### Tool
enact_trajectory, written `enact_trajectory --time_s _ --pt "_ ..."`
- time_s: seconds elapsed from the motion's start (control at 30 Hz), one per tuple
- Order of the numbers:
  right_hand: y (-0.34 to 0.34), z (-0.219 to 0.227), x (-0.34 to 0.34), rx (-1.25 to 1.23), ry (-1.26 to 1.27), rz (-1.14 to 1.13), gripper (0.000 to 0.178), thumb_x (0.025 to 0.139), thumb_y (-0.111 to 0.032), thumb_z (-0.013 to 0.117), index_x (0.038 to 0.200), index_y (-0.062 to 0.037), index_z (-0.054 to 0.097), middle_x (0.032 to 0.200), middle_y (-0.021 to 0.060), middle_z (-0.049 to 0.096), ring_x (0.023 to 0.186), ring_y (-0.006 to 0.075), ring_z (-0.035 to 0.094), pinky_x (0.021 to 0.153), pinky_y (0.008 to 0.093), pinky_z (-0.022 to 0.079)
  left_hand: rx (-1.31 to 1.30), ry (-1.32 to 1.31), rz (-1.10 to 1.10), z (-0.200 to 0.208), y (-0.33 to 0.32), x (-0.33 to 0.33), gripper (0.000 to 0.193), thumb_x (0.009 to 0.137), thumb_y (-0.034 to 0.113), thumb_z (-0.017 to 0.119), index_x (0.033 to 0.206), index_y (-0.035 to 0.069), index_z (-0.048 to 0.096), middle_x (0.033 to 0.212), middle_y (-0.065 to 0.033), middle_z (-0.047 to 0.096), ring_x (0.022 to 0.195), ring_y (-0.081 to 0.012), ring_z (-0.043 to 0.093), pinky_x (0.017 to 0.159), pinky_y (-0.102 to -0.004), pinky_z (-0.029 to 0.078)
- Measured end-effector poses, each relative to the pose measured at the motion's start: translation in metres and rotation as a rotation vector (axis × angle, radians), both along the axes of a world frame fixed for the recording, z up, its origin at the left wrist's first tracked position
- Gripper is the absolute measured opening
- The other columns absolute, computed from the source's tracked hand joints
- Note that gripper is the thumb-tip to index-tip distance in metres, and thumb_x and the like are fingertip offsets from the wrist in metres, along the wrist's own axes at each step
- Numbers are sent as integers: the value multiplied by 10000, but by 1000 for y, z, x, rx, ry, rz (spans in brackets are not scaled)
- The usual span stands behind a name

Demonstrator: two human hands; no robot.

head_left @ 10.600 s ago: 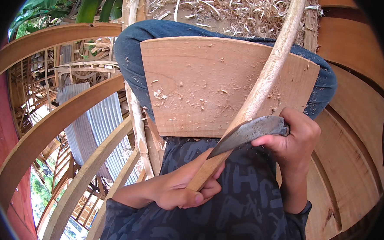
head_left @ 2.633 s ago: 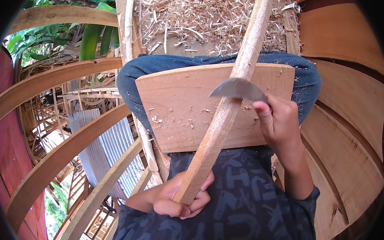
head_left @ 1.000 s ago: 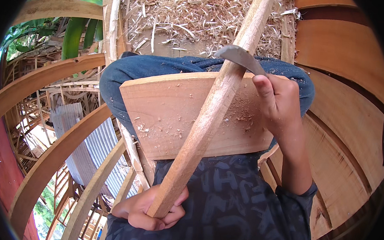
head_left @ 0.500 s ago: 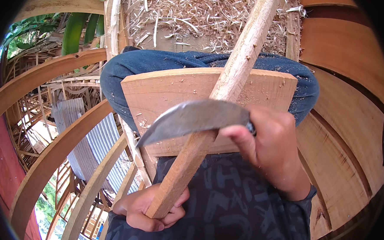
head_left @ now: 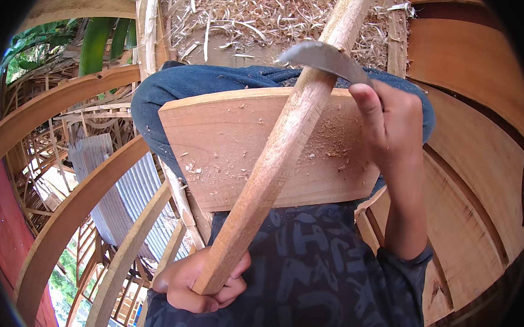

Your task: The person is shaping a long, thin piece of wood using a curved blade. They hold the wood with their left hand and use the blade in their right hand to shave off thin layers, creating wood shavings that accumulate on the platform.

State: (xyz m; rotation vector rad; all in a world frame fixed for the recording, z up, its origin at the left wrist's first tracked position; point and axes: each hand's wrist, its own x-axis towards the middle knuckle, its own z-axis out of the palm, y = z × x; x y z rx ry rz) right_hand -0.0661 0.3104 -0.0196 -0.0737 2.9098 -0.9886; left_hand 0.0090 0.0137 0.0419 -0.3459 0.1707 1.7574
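My left hand is wrapped round the near end of a long wooden pole, which slants up and away to the right. Its near part has flat, squared faces; farther along, the surface looks paler and rough-cut. My right hand grips a curved knife, its handle hidden in the fist. The broad grey blade lies across the far part of the pole, just beyond my knees. Under the pole, a flat wooden board rests on my lap, sprinkled with small chips and dust.
Curled wood shavings cover the floor ahead of my crossed legs. Curved wooden ribs rise on the left, with corrugated metal sheets beyond them. Broad planks form a wall close on the right.
My right hand has moved the knife away from me along the pole, from above the board to past its far edge. My left hand keeps its hold, barely shifted.
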Motion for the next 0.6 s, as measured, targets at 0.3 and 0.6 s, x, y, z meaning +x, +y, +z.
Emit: enact_trajectory --time_s 0.3,0.6 --pt "-25 14 5 -87 66 43 556 831 -499 595 570 -11 541 495 170 494 439 335 508 412 390 387 40 7 -2 0 -2 -8 461 597 -103 481 974 43 261 592 -21 348 473 -111 362 478 -230 310" --pt "-20 13 -3 -95 -19 -84 524 833 -472 611 592 -8 561 482 150 498 428 323 511 420 384 389 33 21 -82 -2 -7 -18 420 614 -96 495 932 58 267 597 -17 335 487 -112 357 478 -232 293"
